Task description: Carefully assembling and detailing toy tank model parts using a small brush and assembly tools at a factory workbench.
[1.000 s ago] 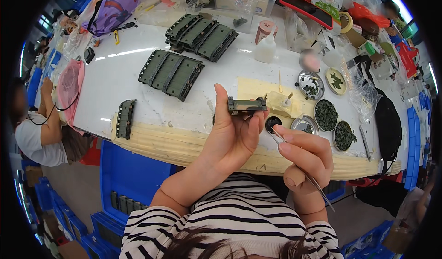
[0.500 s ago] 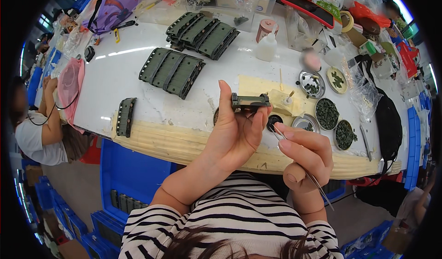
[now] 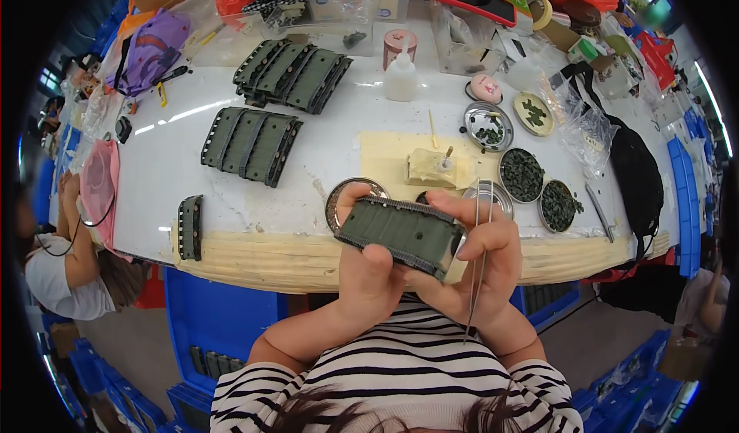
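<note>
A dark green ribbed model panel (image 3: 400, 231) is held up in front of me, its broad face toward me and tilted down to the right. My left hand (image 3: 368, 279) is closed on its left end, thumb at the near edge. At its right end my right hand (image 3: 489, 256) grips the panel too, while metal tweezers (image 3: 480, 260) stay tucked between its fingers. Behind the panel, a round metal dish (image 3: 332, 206) and another dish (image 3: 493, 193) are partly covered by my hands. A block with a small peg (image 3: 431, 167) stands on yellowish paper just beyond.
Similar green panels (image 3: 250, 144) lie at the left, some stacked, with a single narrow one (image 3: 189, 227) near the edge. Dishes of small green parts (image 3: 522, 175) sit at the right. A white squeeze bottle (image 3: 400, 79) stands farther back. Another person (image 3: 73, 256) sits at the left.
The panel has turned from edge-on to showing its broad face. My right hand has come in from the right and taken its right end, keeping the tweezers. The view has shifted somewhat.
</note>
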Demonstrator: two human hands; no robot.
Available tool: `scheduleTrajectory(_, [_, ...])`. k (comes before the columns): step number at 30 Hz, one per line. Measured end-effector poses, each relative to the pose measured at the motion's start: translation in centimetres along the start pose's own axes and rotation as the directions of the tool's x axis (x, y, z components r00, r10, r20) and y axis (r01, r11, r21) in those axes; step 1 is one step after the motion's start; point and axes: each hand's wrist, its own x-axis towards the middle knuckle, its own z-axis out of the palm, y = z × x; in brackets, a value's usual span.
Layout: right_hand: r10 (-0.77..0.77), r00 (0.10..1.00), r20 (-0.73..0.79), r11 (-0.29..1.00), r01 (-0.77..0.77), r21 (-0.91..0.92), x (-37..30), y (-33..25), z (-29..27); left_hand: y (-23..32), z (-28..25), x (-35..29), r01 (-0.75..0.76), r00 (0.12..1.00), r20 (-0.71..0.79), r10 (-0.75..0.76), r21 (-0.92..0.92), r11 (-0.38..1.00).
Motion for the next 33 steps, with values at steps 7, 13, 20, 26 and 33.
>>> scheduleTrajectory(7, [0.244,0.937,0.249,0.870,-0.325,0.371,0.0,-1.3,-5.5,1.0,-3.3,0.7,0.537,0.754,0.541,-0.372,-0.183,0.823])
scheduleTrajectory(13, [0.285,0.890,0.355,0.903,-0.373,0.210,0.3,-1.2,-7.4,1.7,-2.7,0.4,0.560,0.610,0.629,-0.482,0.087,0.824])
scheduleTrajectory(20, [0.325,0.945,0.038,0.620,-0.182,-0.764,4.0,2.4,-15.8,2.6,-1.8,0.3,0.553,0.719,0.510,-0.473,-0.008,0.833])
scheduleTrajectory(26, [0.532,0.840,0.108,0.558,-0.252,-0.790,5.4,5.0,-18.0,2.4,-1.9,0.3,0.518,0.756,0.475,-0.451,-0.012,0.855])
scheduleTrajectory(33, [0.718,0.640,0.273,0.547,-0.277,-0.790,8.4,7.6,-19.3,2.4,-1.9,0.4,0.526,0.740,0.487,-0.463,0.010,0.851])
